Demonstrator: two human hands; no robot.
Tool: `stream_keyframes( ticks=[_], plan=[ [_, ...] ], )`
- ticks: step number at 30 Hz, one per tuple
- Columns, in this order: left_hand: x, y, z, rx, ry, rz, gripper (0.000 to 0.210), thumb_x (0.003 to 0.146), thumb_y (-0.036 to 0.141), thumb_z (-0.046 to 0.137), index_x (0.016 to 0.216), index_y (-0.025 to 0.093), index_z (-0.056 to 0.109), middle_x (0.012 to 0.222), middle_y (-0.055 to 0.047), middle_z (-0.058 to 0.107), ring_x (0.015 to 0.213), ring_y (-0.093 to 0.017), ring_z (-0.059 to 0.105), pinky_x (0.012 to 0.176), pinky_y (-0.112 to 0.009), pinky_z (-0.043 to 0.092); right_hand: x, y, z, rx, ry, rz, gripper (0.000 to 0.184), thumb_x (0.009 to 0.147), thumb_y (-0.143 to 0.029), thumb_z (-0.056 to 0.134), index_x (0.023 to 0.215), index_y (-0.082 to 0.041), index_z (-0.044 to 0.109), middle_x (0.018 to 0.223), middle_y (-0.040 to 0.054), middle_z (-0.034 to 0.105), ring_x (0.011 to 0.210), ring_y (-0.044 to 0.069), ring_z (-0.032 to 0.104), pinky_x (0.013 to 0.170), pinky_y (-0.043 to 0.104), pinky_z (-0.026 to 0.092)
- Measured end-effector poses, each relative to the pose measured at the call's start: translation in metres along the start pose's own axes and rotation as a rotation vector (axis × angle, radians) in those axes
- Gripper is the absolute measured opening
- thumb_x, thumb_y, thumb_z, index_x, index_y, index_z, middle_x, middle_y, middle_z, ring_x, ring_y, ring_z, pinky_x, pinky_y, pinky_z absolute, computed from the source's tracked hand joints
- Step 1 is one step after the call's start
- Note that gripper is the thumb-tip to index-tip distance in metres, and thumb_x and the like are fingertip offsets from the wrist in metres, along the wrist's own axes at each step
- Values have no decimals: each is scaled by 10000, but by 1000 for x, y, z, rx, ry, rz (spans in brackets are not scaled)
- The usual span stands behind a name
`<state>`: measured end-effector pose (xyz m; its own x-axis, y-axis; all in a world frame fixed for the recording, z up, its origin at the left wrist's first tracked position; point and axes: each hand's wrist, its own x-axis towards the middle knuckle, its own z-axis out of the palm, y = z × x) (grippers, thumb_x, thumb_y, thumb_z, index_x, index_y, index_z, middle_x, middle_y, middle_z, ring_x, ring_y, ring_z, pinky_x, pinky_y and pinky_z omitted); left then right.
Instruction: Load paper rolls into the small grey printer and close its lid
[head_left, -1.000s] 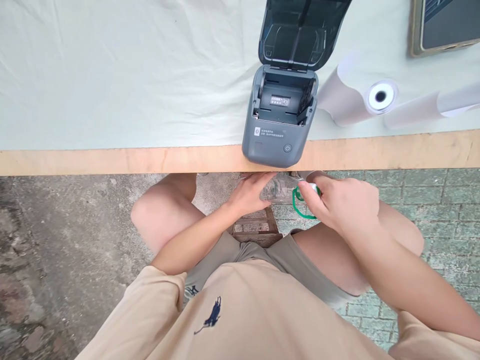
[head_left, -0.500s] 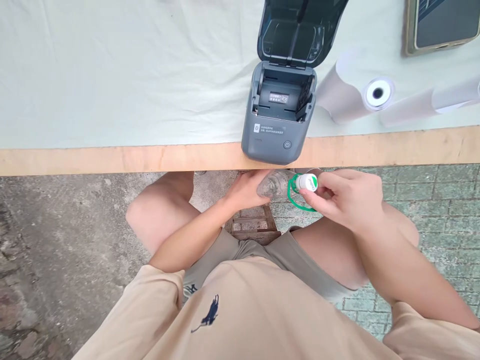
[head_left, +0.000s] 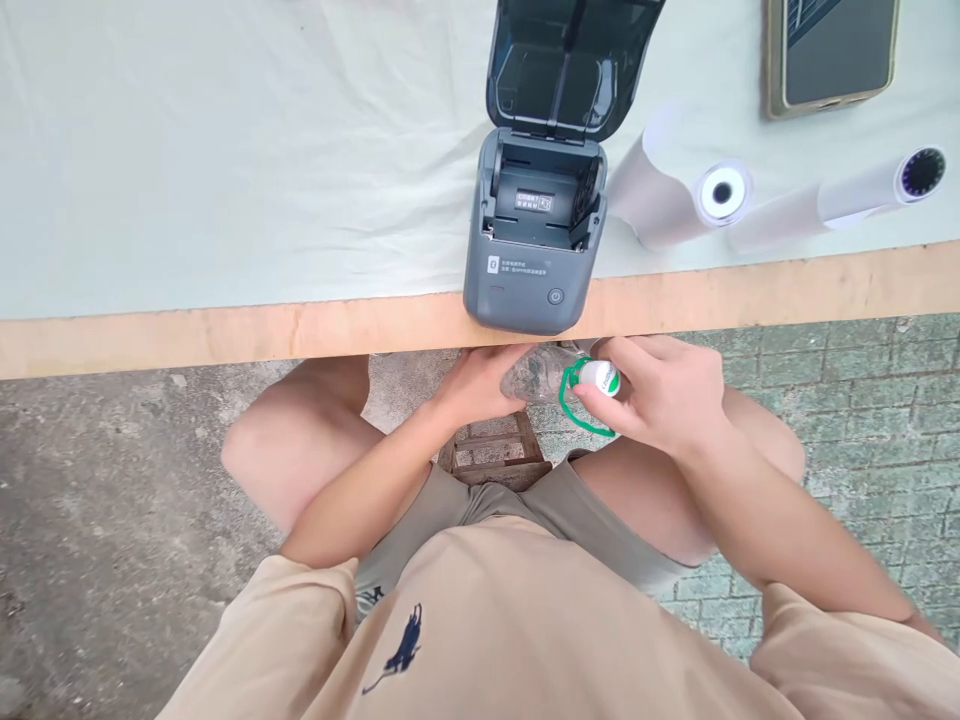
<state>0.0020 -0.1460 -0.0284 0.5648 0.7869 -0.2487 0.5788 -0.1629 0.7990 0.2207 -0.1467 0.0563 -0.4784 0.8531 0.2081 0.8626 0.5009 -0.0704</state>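
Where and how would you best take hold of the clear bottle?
Probably around the body of the clear bottle, from the person's left, where the left hand is. Its white cap points right, leaving the body on the left side. Coming from the right looks worse: the right hand is at the cap, and a green loop hangs at the neck.

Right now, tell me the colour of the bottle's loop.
The loop is green, clearest in the head view.

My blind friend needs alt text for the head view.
A seated person at a table holds a clear bottle in the left hand, the right hand at its white cap. On the table, a gray printer stands open beside paper rolls and a phone.
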Motion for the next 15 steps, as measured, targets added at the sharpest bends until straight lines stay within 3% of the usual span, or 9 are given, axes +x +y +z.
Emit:
stream_keyframes(
  ticks=[4, 9, 12, 15],
  plan=[
    [-1, 1, -11, -15, -49, 61, 695, 701, 259, 735, 1357, 296, 511, 1392, -2, 582, 1265, -283, 570, 1019, -404, 524, 1, 0, 0, 21, 76, -118, 570, 842, -593, 486, 492, -157, 376, 441, -25, 340, 471, 58, 311, 458, 217, 208],
    [-4, 7, -7, -17, -26, 5, 694, 743, 227, 692, 1394, 257, 456, 1395, -41, 577, 1264, -276, 569, 1054, -419, 488, -1, -9, 2, -40, 151, 25, 498, 846, -443, 556, 495, -170, 331, 422, -33, 245, 438, 59, 230, 418, 217, 112],
    [-4, 9, -4, -31, -47, -14, 647, 768, 288, 694, 1370, 247, 463, 1369, -51, 596, 1236, -271, 589, 1033, -419, 495, -2, -11, 0, -8, 119, 19, 524, 850, -482, 547, 500, -170, 314, 430, -33, 262, 440, 57, 234, 423, 224, 123],
    [-3, 9, -6, -67, -111, 24, 636, 741, 320, 720, 1332, 284, 487, 1330, -15, 622, 1203, -252, 611, 995, -382, 514, -1, -9, -3, 68, 79, -38, 514, 848, -580, 504, 555, -168, 410, 467, -28, 369, 467, 62, 337, 450, 225, 197]
  ],
)
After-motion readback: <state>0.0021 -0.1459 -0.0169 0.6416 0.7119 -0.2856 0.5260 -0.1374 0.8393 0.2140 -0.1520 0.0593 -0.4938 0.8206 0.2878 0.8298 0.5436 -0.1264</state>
